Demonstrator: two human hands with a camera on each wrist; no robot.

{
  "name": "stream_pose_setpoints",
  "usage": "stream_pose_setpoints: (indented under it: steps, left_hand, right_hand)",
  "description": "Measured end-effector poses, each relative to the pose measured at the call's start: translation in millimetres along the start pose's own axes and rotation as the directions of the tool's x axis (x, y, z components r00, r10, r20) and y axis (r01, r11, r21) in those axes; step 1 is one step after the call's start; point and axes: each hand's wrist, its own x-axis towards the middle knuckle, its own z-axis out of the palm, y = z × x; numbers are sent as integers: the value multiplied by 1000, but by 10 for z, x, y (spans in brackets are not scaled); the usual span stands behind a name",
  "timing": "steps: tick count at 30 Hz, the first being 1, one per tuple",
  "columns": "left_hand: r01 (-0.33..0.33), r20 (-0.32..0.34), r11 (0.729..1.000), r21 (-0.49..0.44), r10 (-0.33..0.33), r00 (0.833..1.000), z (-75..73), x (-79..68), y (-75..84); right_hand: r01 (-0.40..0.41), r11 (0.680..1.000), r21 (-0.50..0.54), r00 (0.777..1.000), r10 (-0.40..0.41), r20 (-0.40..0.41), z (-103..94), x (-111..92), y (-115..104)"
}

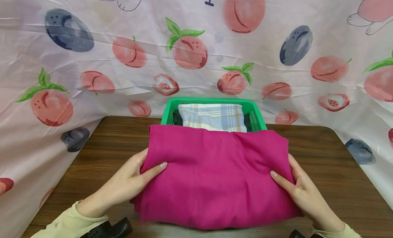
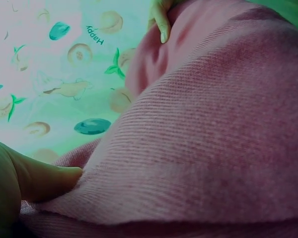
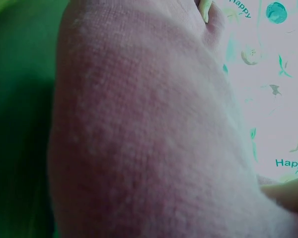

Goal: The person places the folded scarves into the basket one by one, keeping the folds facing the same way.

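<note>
A folded magenta cloth [image 1: 215,176] is held up in front of me, between both hands. My left hand [image 1: 129,178] grips its left edge, thumb on the near face and the other fingers hidden behind. At the right edge my right hand [image 1: 304,190] pinches the cloth the same way. In the left wrist view the left thumb [image 2: 44,181] presses into the woven fabric [image 2: 188,129]. The right wrist view is mostly filled by the cloth [image 3: 149,124], with part of the right thumb [image 3: 288,196] at its edge.
Behind the cloth stands a green plastic basket [image 1: 212,101], partly covered from view. Inside it lies a folded blue and white plaid cloth [image 1: 212,117], with dark material [image 1: 177,118] beside it. A brown wooden table [image 1: 101,152] lies beneath, before a fruit-print curtain [image 1: 122,23].
</note>
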Motion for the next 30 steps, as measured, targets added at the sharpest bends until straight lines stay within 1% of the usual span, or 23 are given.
stream_pose_setpoints:
  steps: [4, 6, 9, 11, 16, 18, 21, 24, 30]
  left_hand:
    - [-20, -43, 998, 66, 23, 999, -44, 149, 33]
    - [-34, -64, 994, 103, 41, 997, -70, 235, 42]
    - [-37, -83, 992, 120, 47, 995, -113, 356, 52]
    - [-36, -95, 990, 137, 49, 994, -142, 433, 57]
    - [1, -127, 988, 154, 19, 992, -219, 592, 99]
    - [25, -148, 986, 162, -1, 989, -247, 654, 120]
    - [47, -179, 982, 181, -14, 984, -276, 740, 144]
    - [60, -203, 979, 194, -20, 979, -298, 802, 160]
    - [74, -229, 972, 225, -21, 973, -334, 875, 180]
  right_hand:
    - [9, 1000, 27, 999, -8, -32, -25, 134, -43]
    - [26, 999, 32, 999, -24, -46, -33, 206, -55]
    - [42, 999, 26, 997, -40, -68, -40, 317, -69]
    - [39, 999, 12, 996, -38, -85, -45, 386, -82]
    - [13, 1000, -2, 992, -13, -122, -66, 552, -126]
    - [8, 1000, -3, 991, -9, -135, -66, 622, -148]
    - [-8, 1000, -6, 988, 7, -155, -57, 718, -174]
    - [-15, 1000, 8, 986, 16, -165, -48, 802, -198]
    - [12, 999, 51, 987, -4, -163, -63, 923, -234]
